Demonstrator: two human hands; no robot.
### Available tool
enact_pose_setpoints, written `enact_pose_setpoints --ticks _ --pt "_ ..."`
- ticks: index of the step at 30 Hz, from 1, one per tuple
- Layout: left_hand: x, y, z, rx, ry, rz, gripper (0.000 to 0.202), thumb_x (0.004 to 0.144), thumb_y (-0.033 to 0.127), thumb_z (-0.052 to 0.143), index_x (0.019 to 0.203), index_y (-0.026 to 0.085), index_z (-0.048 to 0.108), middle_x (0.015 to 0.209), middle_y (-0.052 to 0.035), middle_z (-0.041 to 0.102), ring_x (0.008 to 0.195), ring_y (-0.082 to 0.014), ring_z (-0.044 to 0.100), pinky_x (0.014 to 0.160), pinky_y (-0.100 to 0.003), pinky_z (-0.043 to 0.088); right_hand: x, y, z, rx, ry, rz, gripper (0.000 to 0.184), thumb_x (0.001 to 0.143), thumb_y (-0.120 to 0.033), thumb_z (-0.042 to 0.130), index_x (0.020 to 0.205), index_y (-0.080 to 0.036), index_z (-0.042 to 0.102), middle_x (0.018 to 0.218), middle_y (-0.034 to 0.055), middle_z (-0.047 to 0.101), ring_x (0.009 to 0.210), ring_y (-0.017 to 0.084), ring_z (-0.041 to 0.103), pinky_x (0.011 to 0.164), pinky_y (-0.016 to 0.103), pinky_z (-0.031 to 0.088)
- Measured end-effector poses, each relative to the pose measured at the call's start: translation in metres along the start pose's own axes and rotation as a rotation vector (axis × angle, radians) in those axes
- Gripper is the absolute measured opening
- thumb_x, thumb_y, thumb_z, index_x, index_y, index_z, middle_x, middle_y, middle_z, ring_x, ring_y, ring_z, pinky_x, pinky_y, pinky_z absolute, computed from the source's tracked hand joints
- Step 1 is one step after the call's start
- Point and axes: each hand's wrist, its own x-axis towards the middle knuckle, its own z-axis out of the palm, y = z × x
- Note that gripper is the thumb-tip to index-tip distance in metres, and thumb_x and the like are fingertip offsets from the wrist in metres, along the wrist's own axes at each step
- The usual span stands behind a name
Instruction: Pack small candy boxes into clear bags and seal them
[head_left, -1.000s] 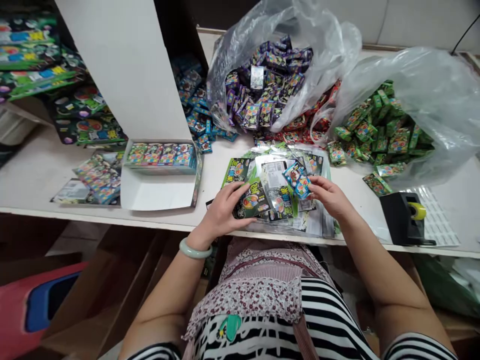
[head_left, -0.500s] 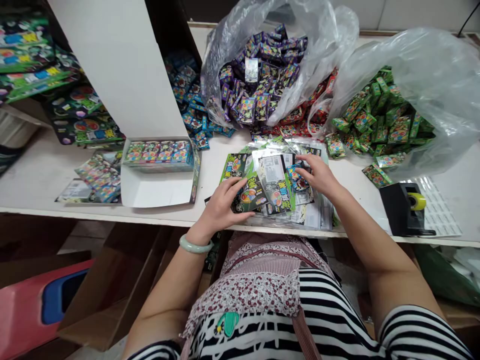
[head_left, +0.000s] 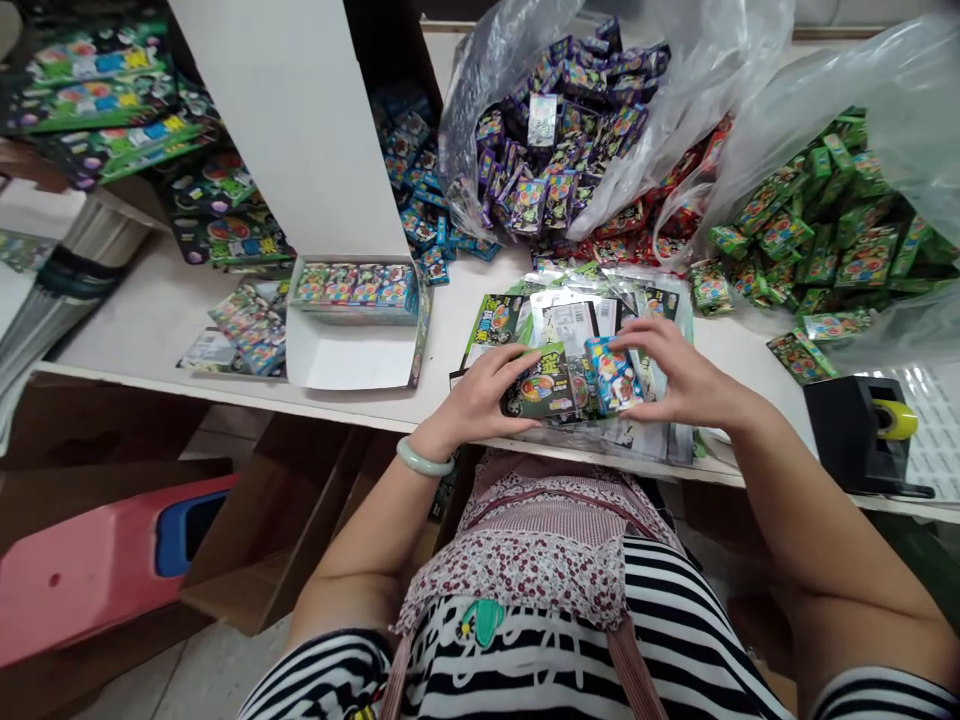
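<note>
My left hand [head_left: 487, 395] has its thumb and fingers around the left end of a black-and-green printed packet [head_left: 546, 385]. Between the thumb and fingertips of my right hand [head_left: 679, 380] is a small blue printed box [head_left: 615, 378], held just right of that packet. Both hands are over a loose pile of flat printed packets and clear plastic sleeves [head_left: 679, 440] at the table's front edge. A white label with a barcode shows on one packet [head_left: 568, 325] behind my hands.
An open display box [head_left: 352, 365] with a back row of small boxes stands left. Clear bags hold purple boxes [head_left: 529, 205] and green boxes [head_left: 866, 255]; red ones [head_left: 682, 205] lie between. Blue boxes [head_left: 435, 265] are heaped behind. A black tape dispenser [head_left: 851, 430] stands right.
The view has shifted, so the table's contents sit differently in it. My right hand has lifted and turned the small blue box, now gripped at its edges. My left hand stays at the black-and-green packet.
</note>
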Motion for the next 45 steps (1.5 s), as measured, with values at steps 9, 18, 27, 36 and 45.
enact_pose_setpoints --ticks 9,18,27,36,45 --pt "0.006 0.005 0.004 -0.002 -0.065 0.034 0.092 0.077 0.061 0.074 0.153 0.027 0.034 0.140 -0.0168 0.050 0.128 -0.0348 0.052 0.105 -0.056 0.048 0.017 -0.032 -0.002 -0.207 -0.140 -0.005 0.066 0.075 -0.053 0.078 0.132 -0.028 0.059 0.134 0.0142 0.054 0.125 0.038 0.049 0.105 0.061 0.040" --pt "0.010 0.017 0.014 0.083 0.168 -0.036 0.090 0.075 0.055 0.078 0.149 0.023 0.036 0.130 -0.0153 0.049 0.120 -0.0339 0.052 0.103 -0.054 0.048 0.009 -0.039 0.031 0.098 0.152 0.088 0.070 0.078 -0.066 0.070 0.134 -0.027 0.052 0.144 0.0150 0.046 0.140 0.035 0.042 0.113 0.059 0.040" --pt "0.025 0.075 0.042 -0.230 0.333 -0.236 0.069 0.085 0.052 0.069 0.138 0.024 0.036 0.125 -0.0117 0.050 0.115 -0.0279 0.054 0.099 -0.049 0.051 -0.017 -0.059 0.020 0.368 0.296 0.311 0.029 0.089 -0.032 0.064 0.118 -0.030 0.066 0.120 0.0060 0.061 0.104 0.021 0.064 0.079 0.034 0.060" --pt "-0.007 0.087 0.074 -0.995 0.404 -0.538 0.052 0.089 0.037 0.071 0.132 0.031 0.042 0.115 -0.0032 0.058 0.098 -0.0138 0.065 0.088 -0.029 0.057 -0.031 -0.058 0.035 0.302 0.149 0.252 0.028 0.088 -0.032 0.069 0.116 -0.030 0.068 0.108 0.0066 0.059 0.097 0.019 0.061 0.064 0.028 0.057" --pt "-0.016 0.079 0.059 -1.029 0.418 -0.486 0.054 0.088 0.033 0.072 0.137 0.034 0.048 0.115 -0.0038 0.065 0.102 -0.0159 0.067 0.089 -0.030 0.059 -0.033 -0.068 0.051 0.450 0.282 0.242 0.036 0.087 -0.029 0.069 0.123 -0.035 0.063 0.124 0.0058 0.057 0.111 0.020 0.061 0.076 0.031 0.059"
